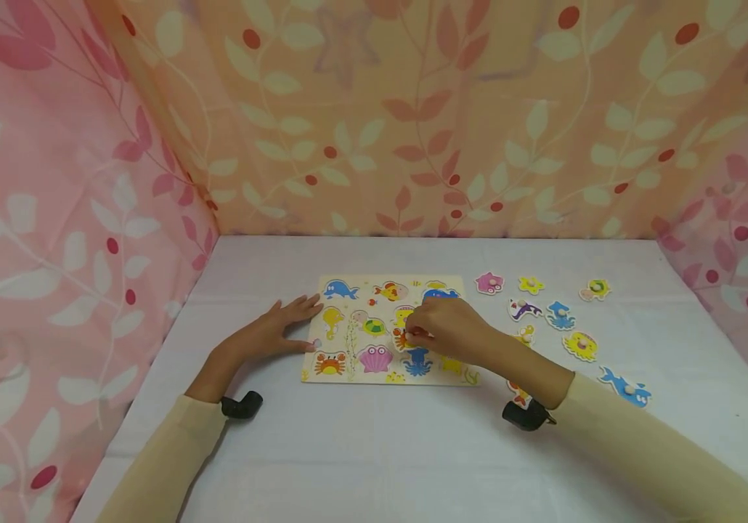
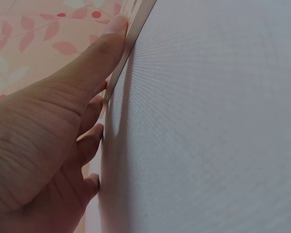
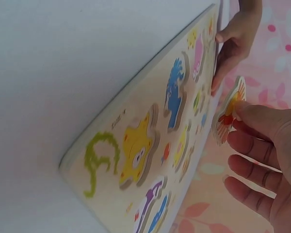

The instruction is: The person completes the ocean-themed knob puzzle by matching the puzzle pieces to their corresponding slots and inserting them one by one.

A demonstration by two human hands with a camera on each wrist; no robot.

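A wooden puzzle board [image 1: 364, 378] with sea-animal pictures lies on the white-covered table. My right hand [image 1: 449, 330] is over its right half and pinches an orange crab piece [image 1: 401, 340] between thumb and fingertips. In the right wrist view the crab piece [image 3: 231, 110] is held tilted above the board, apart from it. The crab picture [image 1: 330, 363] is at the board's lower left corner. At the left edge rests my left hand [image 1: 272, 330], fingers spread, the thumb and fingertips touching the board.
Several loose knobbed pieces lie right of the board: a pink piece [image 1: 489, 283], a yellow starfish [image 1: 531, 284], a turtle [image 1: 596, 289], a blue octopus [image 1: 561, 316], a yellow fish [image 1: 580, 346] and a blue dolphin [image 1: 625, 387]. My right forearm partly covers a red fish piece [image 1: 518, 394].
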